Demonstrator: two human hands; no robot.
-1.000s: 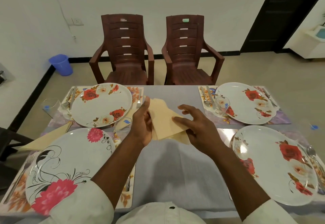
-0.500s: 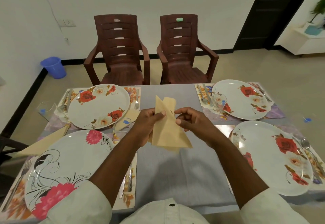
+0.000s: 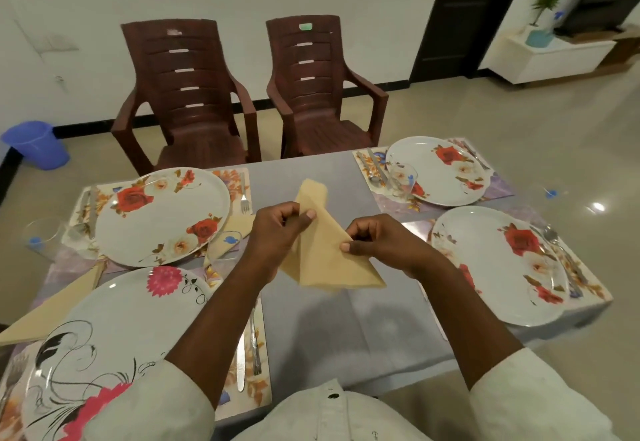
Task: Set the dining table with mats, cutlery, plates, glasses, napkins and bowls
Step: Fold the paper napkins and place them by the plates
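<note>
Four plates sit on mats around the worktop (image 3: 311, 329), with cutlery and some glasses. Above its middle, the left hand (image 3: 277, 232) and right hand (image 3: 377, 239) pinch a beige napkin (image 3: 325, 250) mid-fold. No bowls are visible.

Four plates are counted on the surface (image 3: 332, 329): far left (image 3: 159, 215), near left (image 3: 104, 343), far right (image 3: 438, 170), near right (image 3: 498, 264). Three beige napkins can be seen, one held up in the middle (image 3: 325, 253), one at the left edge (image 3: 45, 312), one tucked by the far-left plate (image 3: 239, 225). Three glasses are made out for sure: far left (image 3: 43, 238), middle left (image 3: 225, 243), far right (image 3: 400, 180). Two brown chairs are parked at the far side, left (image 3: 183, 94) and right (image 3: 311, 87). Two hands, left (image 3: 277, 236) and right (image 3: 377, 239). One blue bin (image 3: 36, 144), one potted plant (image 3: 547, 4).
</note>
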